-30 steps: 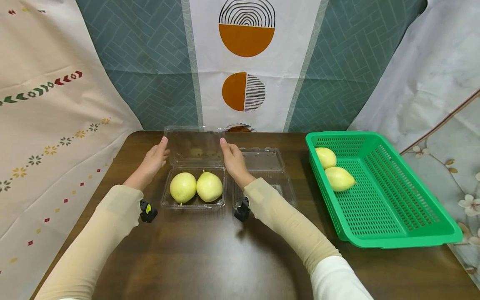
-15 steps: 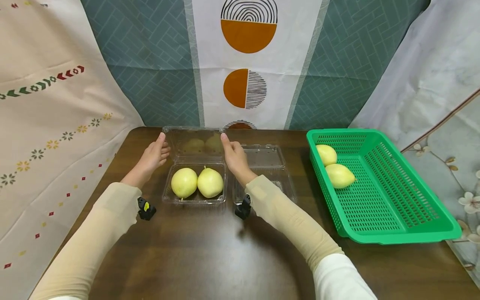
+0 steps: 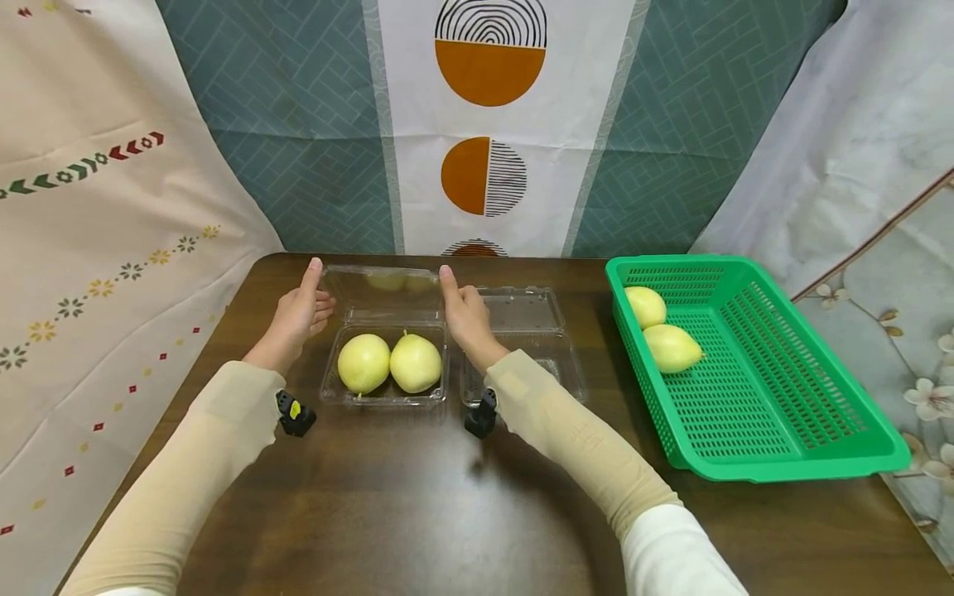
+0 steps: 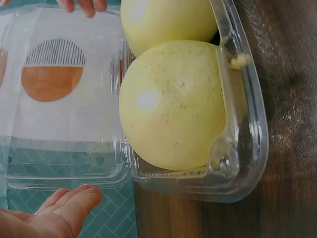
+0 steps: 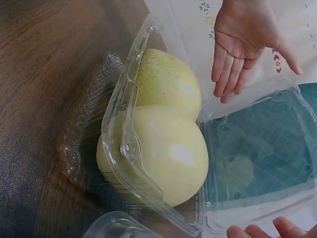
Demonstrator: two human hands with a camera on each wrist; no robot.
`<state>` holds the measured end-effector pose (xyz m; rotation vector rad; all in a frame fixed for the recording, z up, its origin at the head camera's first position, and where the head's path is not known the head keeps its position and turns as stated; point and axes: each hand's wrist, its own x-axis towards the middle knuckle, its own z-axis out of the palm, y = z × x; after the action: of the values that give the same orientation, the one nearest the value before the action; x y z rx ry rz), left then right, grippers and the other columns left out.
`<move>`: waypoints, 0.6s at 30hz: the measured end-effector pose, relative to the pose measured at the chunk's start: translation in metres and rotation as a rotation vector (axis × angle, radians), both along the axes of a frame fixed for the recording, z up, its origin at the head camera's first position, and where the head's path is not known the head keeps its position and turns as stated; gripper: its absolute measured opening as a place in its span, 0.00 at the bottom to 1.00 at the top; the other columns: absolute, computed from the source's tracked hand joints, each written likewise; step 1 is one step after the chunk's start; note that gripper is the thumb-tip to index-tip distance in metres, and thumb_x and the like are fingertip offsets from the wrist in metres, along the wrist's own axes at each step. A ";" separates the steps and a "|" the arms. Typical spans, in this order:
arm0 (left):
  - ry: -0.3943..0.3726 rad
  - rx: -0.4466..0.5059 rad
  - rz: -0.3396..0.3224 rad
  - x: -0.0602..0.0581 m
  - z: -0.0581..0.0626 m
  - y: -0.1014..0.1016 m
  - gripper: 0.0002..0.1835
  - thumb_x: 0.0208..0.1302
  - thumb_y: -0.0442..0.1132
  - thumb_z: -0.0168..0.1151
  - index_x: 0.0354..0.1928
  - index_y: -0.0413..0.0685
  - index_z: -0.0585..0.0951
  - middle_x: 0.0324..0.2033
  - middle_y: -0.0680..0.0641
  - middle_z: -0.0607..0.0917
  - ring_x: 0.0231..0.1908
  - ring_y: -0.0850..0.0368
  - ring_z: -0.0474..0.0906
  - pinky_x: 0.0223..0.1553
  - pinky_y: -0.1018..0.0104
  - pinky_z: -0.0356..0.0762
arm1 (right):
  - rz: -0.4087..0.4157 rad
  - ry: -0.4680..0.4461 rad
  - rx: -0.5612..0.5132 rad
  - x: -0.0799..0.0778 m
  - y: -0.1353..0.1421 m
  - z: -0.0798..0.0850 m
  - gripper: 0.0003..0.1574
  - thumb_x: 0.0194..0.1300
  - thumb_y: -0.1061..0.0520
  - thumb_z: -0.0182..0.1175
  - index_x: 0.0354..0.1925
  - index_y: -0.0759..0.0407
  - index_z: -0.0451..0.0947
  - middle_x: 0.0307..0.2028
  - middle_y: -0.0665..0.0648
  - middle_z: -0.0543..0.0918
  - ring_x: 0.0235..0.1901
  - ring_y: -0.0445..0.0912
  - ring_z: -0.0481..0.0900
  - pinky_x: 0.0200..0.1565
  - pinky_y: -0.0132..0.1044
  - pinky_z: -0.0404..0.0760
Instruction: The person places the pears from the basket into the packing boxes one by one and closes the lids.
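Note:
Two pale yellow-green pears, a left one (image 3: 363,364) and a right one (image 3: 416,362), sit side by side in a clear plastic clamshell box (image 3: 383,401). Its lid (image 3: 373,302) is raised at the far side. My left hand (image 3: 296,316) is beside the lid's left edge with extended fingers, and in the right wrist view its palm (image 5: 242,42) faces the lid. At the lid's right edge is my right hand (image 3: 465,314), thumb pointing up. Only its fingertips (image 4: 86,6) show in the left wrist view. Whether either hand touches the lid is hard to tell.
A second clear clamshell box (image 3: 522,310), lid raised, stands just right of the first, partly behind my right forearm. Farther right is a green perforated basket (image 3: 805,470) holding two pears (image 3: 674,348) at its left side. Fabric hangs behind the brown table (image 3: 417,505).
The lid's upper edge has dropped lower in the head view, and the pears' reflections in it have shifted up. My left hand has moved slightly left; my right hand is nearly still.

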<state>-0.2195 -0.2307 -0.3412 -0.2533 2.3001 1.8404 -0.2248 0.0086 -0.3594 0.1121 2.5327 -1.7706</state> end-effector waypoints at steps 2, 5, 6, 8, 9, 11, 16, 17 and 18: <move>-0.006 0.001 0.014 0.000 0.000 0.001 0.54 0.64 0.72 0.30 0.69 0.25 0.50 0.69 0.29 0.56 0.70 0.39 0.53 0.70 0.50 0.52 | -0.002 -0.004 0.010 0.000 0.000 0.000 0.39 0.67 0.25 0.37 0.37 0.59 0.68 0.31 0.55 0.69 0.35 0.50 0.68 0.38 0.40 0.69; -0.011 0.008 0.016 0.001 -0.001 0.001 0.53 0.65 0.71 0.33 0.69 0.24 0.50 0.69 0.28 0.57 0.69 0.39 0.54 0.69 0.50 0.53 | 0.001 -0.006 0.018 0.001 0.001 -0.001 0.38 0.66 0.26 0.40 0.36 0.60 0.68 0.30 0.55 0.69 0.33 0.50 0.68 0.34 0.39 0.69; -0.013 0.012 0.015 0.001 -0.001 0.001 0.53 0.65 0.71 0.33 0.69 0.24 0.50 0.69 0.28 0.57 0.69 0.38 0.54 0.69 0.50 0.53 | 0.002 -0.006 0.021 0.001 0.001 -0.002 0.38 0.66 0.26 0.41 0.36 0.59 0.68 0.30 0.55 0.69 0.32 0.49 0.67 0.33 0.38 0.68; -0.015 0.013 0.004 0.001 -0.002 -0.001 0.53 0.65 0.70 0.33 0.69 0.25 0.49 0.69 0.28 0.56 0.70 0.39 0.54 0.69 0.50 0.52 | 0.006 -0.004 0.020 0.002 0.001 -0.003 0.37 0.66 0.26 0.41 0.35 0.58 0.67 0.29 0.54 0.68 0.29 0.47 0.66 0.31 0.37 0.67; -0.015 0.016 -0.003 0.001 -0.002 -0.001 0.52 0.65 0.70 0.33 0.69 0.25 0.49 0.69 0.29 0.56 0.70 0.39 0.53 0.69 0.50 0.52 | 0.006 -0.002 0.018 0.002 0.001 -0.003 0.36 0.66 0.26 0.41 0.34 0.58 0.67 0.29 0.54 0.68 0.28 0.47 0.65 0.30 0.37 0.66; -0.017 0.011 -0.015 0.002 -0.003 -0.002 0.52 0.66 0.70 0.33 0.69 0.25 0.49 0.69 0.29 0.55 0.70 0.39 0.53 0.70 0.50 0.52 | 0.010 -0.001 0.016 0.003 0.002 -0.003 0.36 0.67 0.27 0.40 0.33 0.57 0.66 0.28 0.54 0.67 0.27 0.46 0.64 0.29 0.37 0.66; -0.013 -0.044 -0.034 0.005 -0.003 -0.006 0.52 0.66 0.70 0.31 0.71 0.27 0.47 0.70 0.29 0.53 0.71 0.37 0.49 0.70 0.47 0.50 | 0.022 -0.007 -0.002 0.005 0.003 -0.003 0.35 0.68 0.28 0.42 0.35 0.59 0.67 0.29 0.54 0.68 0.27 0.46 0.64 0.31 0.37 0.66; -0.009 -0.066 -0.032 0.006 -0.003 -0.007 0.52 0.66 0.71 0.31 0.71 0.28 0.46 0.70 0.29 0.51 0.71 0.36 0.48 0.70 0.45 0.49 | 0.025 -0.008 -0.007 0.005 0.003 -0.003 0.36 0.68 0.29 0.43 0.37 0.60 0.68 0.31 0.55 0.69 0.29 0.46 0.66 0.33 0.37 0.68; -0.005 -0.092 -0.034 0.007 -0.004 -0.008 0.52 0.65 0.71 0.30 0.72 0.29 0.45 0.71 0.29 0.50 0.71 0.35 0.46 0.70 0.43 0.48 | 0.030 -0.016 -0.011 0.006 0.003 -0.003 0.37 0.67 0.28 0.43 0.40 0.61 0.69 0.33 0.56 0.70 0.31 0.47 0.67 0.35 0.39 0.69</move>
<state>-0.2123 -0.2386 -0.3448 -0.2305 2.3741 1.7185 -0.2186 0.0118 -0.3622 0.0861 2.4999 -1.7656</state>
